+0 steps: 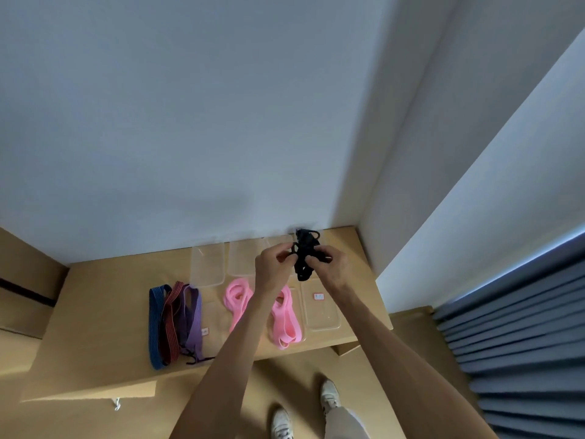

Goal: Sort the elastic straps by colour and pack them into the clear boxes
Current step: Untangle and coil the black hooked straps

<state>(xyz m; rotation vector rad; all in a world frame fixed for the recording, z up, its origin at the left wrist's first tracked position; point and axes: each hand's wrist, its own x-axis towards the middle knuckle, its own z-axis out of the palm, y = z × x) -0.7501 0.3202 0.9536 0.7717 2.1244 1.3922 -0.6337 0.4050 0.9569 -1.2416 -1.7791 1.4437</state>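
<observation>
Both my hands hold a tangled bundle of black elastic straps in the air above the back right of the wooden table. My left hand pinches its left side, my right hand grips its right side. Pink straps lie in two heaps: one mid-table, one on a clear box partly hidden by my left forearm. Blue, red-striped and purple straps lie side by side at the left. An empty clear box with a red-edged label sits at the right.
Two more clear boxes or lids stand at the back by the white wall. A cardboard-coloured surface adjoins the table at the left. Grey-blue curtain hangs at the right. My feet in white shoes stand below the table edge.
</observation>
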